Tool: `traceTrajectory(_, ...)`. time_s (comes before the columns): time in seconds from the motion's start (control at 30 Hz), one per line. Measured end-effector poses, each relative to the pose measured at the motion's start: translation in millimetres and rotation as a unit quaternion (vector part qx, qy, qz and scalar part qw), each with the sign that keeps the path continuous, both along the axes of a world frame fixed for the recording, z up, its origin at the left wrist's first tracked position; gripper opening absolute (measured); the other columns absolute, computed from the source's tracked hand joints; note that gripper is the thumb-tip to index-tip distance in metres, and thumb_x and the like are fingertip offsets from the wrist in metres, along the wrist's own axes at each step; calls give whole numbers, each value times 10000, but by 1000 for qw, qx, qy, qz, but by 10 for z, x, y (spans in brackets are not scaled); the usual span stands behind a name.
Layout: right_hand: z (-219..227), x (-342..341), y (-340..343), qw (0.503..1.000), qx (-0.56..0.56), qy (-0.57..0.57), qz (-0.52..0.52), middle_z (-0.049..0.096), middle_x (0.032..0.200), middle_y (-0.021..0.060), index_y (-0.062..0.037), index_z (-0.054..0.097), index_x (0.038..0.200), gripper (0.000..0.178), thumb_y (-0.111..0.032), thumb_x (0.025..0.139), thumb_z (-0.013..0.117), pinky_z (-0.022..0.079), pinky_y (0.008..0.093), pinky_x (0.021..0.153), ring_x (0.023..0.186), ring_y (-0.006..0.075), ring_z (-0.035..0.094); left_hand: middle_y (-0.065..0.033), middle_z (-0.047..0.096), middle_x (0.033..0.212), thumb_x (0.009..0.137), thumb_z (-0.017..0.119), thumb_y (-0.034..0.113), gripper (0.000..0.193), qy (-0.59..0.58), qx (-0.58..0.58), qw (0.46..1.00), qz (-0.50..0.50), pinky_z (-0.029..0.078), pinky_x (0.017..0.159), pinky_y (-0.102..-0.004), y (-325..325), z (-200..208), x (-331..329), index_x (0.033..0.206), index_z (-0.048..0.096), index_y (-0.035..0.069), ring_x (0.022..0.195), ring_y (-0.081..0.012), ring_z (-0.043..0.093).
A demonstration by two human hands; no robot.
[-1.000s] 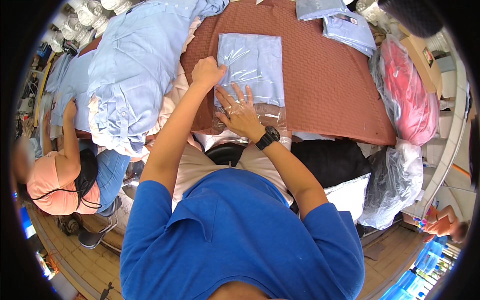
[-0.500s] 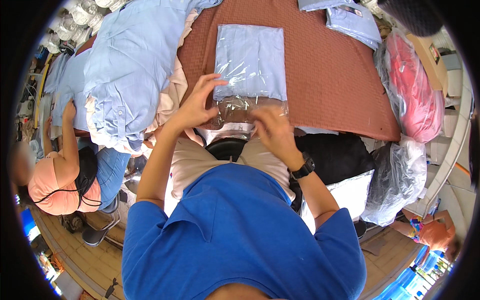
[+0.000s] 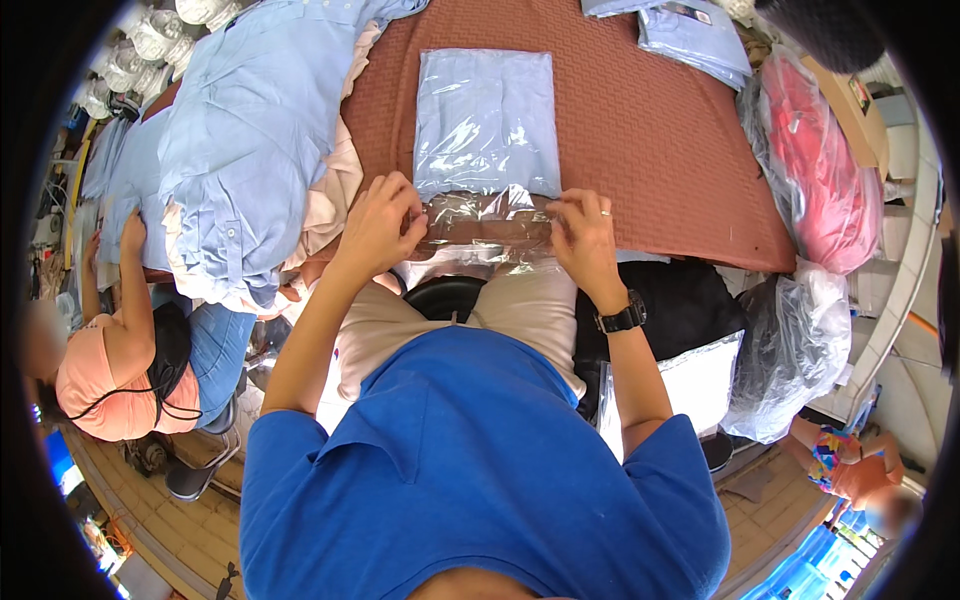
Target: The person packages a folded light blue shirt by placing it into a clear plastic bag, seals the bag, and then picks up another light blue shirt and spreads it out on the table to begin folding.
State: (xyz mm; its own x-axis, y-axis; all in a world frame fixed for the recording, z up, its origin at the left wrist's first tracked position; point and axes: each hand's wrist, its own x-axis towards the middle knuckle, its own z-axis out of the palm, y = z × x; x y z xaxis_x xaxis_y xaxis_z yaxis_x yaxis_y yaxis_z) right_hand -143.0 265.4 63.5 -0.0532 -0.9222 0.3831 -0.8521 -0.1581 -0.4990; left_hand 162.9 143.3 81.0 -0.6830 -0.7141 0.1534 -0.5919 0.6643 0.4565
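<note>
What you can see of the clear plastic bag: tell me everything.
The clear plastic bag is rectangular, thin and glossy, with bright glints. It lies flat on the brown tablecloth, a folded light blue garment filling its far part. The unfilled near part is wrinkled and seems to reach past the cloth's edge. The left hand and right hand appear to touch its sides there; their exact grip is unclear.
</note>
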Motion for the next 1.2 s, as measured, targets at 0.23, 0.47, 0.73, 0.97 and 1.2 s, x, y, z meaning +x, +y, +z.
traceTrajectory(0.23,80,-28,-120,958,104,-249,-100,656,983,168,-17,573,1205,417,-90,830,739,539,413,747,831,324,645,-152,562,1051,864,735,167,307,194,149,949,198,523,728,-404,-27,-183,-196,1066,565,12,764,-283,635)
traceTrajectory(0.47,-204,-173,-190,940,148,-275,-138,694,1001,168,-18,575,1212,401,-28,840,727,539,389,681,723,304,662,-128,548,1263,779,731,-39,386,120,93,974,166,518,880,-365,-102,-247,-142,1135,594,22,1010,-273,626)
traceTrajectory(0.73,-82,-360,179,997,45,28,48,476,1442,127,-143,548,1413,554,-81,879,685,417,468,1011,1215,355,482,-111,441,1483,781,755,69,635,136,64,988,-18,342,1123,-446,63,-216,225,1380,549,106,1377,-350,389)
traceTrajectory(0.97,-188,-286,124,995,-9,76,68,483,1459,85,-132,562,1394,532,-119,879,697,414,474,1033,1283,327,462,-98,583,1364,849,700,50,352,112,-117,981,-105,440,1044,-438,-68,-309,117,1197,653,67,1306,-326,507)
traceTrajectory(1.2,-196,-267,-84,984,-71,76,142,617,1269,98,-36,674,1113,289,25,831,684,487,443,965,1169,329,559,-107,701,1144,858,672,-35,176,241,-17,966,-87,534,916,-393,-105,-385,42,1030,645,-7,1117,-335,639)
